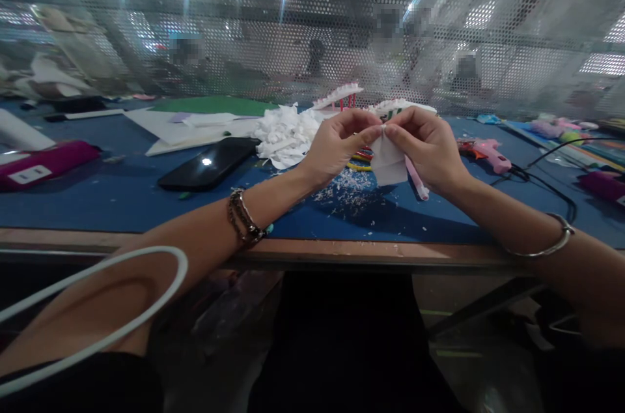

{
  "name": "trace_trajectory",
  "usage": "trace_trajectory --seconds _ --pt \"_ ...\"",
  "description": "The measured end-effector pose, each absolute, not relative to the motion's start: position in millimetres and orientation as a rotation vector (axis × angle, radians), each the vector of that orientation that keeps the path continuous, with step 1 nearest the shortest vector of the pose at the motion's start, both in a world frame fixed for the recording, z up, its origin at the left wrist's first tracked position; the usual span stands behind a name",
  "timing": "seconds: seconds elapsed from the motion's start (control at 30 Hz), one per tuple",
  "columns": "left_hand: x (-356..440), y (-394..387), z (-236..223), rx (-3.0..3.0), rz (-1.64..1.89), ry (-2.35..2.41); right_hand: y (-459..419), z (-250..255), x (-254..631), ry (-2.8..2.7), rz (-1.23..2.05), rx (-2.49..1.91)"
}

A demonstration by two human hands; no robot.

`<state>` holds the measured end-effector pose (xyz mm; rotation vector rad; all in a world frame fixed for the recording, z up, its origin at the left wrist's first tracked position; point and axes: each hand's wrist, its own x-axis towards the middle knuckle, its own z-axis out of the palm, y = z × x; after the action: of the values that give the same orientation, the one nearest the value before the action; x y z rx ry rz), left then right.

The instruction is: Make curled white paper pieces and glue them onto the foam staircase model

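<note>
A small white piece of paper or thin cloth (389, 162) hangs from my fingertips above the blue table. My left hand (336, 142) pinches its upper edge between thumb and forefinger. Right beside it, my right hand (428, 142) pinches the same edge, so the fingertips nearly meet. To the left of my left hand lies a heap of crumpled white scraps (284, 134). White shreds (349, 190) are scattered on the table under my hands. A pink stick-like tool (416, 180) lies partly hidden behind the white piece and my right hand.
A black phone (209, 164) and white sheets (163, 129) lie to the left. A pink glue gun (491, 154) with a black cord sits at the right. Purple cases (53, 162) lie near the left edge. A perforated metal screen (312, 28) stands behind the table.
</note>
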<state>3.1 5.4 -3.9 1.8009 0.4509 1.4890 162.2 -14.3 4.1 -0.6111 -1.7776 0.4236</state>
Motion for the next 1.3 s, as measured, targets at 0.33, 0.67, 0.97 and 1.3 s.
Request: trace_trajectory --seconds 0.33,0.67,0.97,1.3 --pt "6 -1 -4 1.811 1.543 0.457 -17 3 166 -1.885 0.054 -0.669" --pt "4 -4 -2 1.845 1.504 0.473 -19 3 165 -1.850 0.088 -0.635" --pt "5 8 -1 1.754 1.429 0.330 -18 9 170 -1.929 0.213 -0.498" --pt "3 12 -1 1.737 1.365 0.332 -26 22 180 -2.074 -0.357 -0.516"
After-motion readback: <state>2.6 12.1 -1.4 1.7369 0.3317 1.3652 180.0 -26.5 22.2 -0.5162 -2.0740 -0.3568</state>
